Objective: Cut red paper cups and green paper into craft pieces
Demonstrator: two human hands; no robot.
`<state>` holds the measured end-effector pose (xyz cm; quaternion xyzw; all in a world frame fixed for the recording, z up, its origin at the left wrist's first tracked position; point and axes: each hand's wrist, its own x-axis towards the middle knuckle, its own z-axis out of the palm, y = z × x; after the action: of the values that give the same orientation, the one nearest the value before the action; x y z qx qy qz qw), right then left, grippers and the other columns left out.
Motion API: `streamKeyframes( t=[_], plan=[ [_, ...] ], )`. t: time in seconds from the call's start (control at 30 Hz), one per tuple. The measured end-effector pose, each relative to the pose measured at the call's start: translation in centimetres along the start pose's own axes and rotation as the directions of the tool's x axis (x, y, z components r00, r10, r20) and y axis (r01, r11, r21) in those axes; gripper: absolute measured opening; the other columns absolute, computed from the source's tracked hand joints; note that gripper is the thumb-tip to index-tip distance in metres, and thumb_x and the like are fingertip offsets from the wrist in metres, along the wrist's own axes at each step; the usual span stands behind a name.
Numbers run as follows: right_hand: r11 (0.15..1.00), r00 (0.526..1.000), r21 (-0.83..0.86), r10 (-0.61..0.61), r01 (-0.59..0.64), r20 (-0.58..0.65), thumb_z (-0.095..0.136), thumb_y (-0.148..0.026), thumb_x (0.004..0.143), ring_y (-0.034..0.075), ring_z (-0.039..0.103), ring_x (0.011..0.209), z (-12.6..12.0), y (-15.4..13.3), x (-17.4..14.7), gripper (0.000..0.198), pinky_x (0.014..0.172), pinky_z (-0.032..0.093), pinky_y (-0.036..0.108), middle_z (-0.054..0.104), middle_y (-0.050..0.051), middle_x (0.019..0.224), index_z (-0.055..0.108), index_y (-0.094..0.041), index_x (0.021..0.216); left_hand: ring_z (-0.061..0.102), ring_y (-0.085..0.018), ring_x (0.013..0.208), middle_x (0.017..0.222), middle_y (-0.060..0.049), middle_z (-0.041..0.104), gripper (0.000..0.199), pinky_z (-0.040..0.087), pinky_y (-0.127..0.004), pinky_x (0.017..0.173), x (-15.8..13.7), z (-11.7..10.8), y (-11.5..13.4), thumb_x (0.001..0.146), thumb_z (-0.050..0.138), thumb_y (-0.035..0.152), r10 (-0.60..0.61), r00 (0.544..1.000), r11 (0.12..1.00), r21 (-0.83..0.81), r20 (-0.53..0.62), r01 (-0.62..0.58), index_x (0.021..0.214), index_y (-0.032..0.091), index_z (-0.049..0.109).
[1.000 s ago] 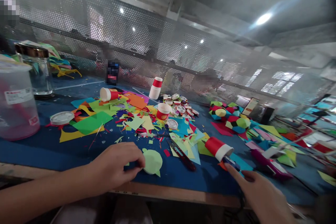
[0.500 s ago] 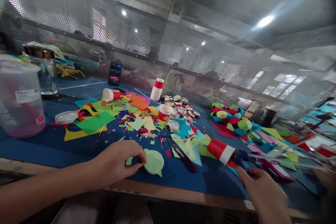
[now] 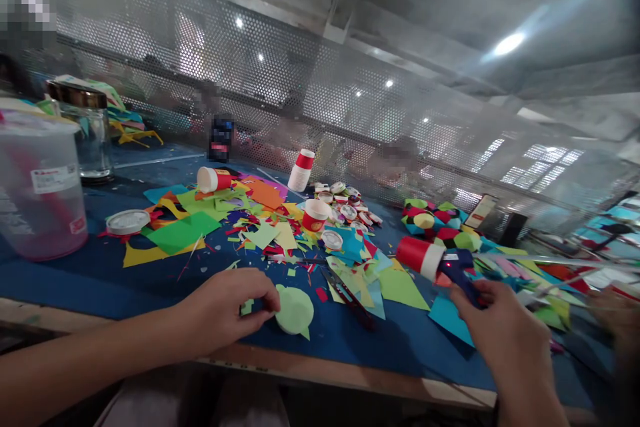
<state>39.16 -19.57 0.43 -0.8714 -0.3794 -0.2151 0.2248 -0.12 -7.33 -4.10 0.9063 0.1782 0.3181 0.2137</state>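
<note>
My left hand is closed in a pinch at the left edge of a light green round paper piece with small pointed corners, near the table's front edge. My right hand grips the handle of a dark blue hot glue gun, its small red light lit. A red and white paper cup lies tilted over the gun's front end, its mouth toward the gun, hiding the nozzle. Scissors with dark handles rest between my hands. A blue paper sheet lies below the gun.
Coloured paper scraps cover the middle, with an upright red cup and stacked cups behind. A plastic drink cup and glass jar stand left. Patchwork balls lie right, near another person's hand.
My right hand has raised the glue gun, and the red cup at its front has risen with it. More of the blue paper beneath shows. My left hand stays put.
</note>
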Motion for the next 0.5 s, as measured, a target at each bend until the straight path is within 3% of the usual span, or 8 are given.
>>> streamKeyframes(
  t=[0.1, 0.27, 0.4, 0.5],
  plan=[
    [0.997, 0.999, -0.072, -0.043, 0.04, -0.034, 0.054, -0.055, 0.074, 0.039, 0.068, 0.077, -0.2, -0.3, -0.2, 0.04, 0.06, 0.046, 0.041, 0.073, 0.015, 0.09, 0.06, -0.023, 0.097, 0.062, -0.012, 0.072, 0.079, 0.002, 0.07, 0.014, 0.044, -0.02, 0.067, 0.0, 0.1, -0.1, 0.083, 0.054, 0.013, -0.001, 1.0, 1.0, -0.002, -0.005, 0.001, 0.084, 0.021, 0.066],
    [0.988, 0.982, 0.019, -0.153, 0.156, -0.109, 0.053, -0.051, 0.071, 0.037, 0.068, 0.081, 0.0, -0.6, -0.7, 0.033, 0.064, 0.048, 0.041, 0.07, 0.012, 0.087, 0.055, -0.025, 0.092, 0.064, -0.013, 0.077, 0.083, 0.0, 0.072, 0.016, 0.046, -0.022, 0.071, -0.1, 0.3, -0.4, 0.087, 0.054, 0.015, 0.023, 1.0, 1.0, -0.004, -0.005, -0.023, 0.092, 0.021, 0.068],
    [0.982, 0.985, 0.184, -0.019, 0.051, -0.173, 0.055, -0.052, 0.069, 0.039, 0.067, 0.088, -0.6, -1.1, -0.9, 0.035, 0.076, 0.049, 0.047, 0.069, 0.015, 0.093, 0.054, -0.024, 0.089, 0.065, -0.015, 0.083, 0.089, -0.001, 0.073, 0.021, 0.048, -0.025, 0.081, -0.1, 0.2, -0.4, 0.089, 0.053, 0.015, 0.053, 0.999, 0.999, 0.001, 0.0, -0.053, 0.1, 0.021, 0.069],
    [0.955, 0.983, 0.29, 0.112, -0.067, -0.142, 0.06, -0.053, 0.069, 0.04, 0.066, 0.091, -0.7, -1.2, -0.9, 0.037, 0.082, 0.049, 0.051, 0.068, 0.016, 0.091, 0.054, -0.022, 0.09, 0.065, -0.015, 0.084, 0.088, -0.002, 0.073, 0.02, 0.048, -0.025, 0.078, -0.1, 0.0, -0.4, 0.088, 0.053, 0.013, 0.056, 0.998, 0.998, 0.012, -0.003, -0.056, 0.097, 0.021, 0.069]
  ],
)
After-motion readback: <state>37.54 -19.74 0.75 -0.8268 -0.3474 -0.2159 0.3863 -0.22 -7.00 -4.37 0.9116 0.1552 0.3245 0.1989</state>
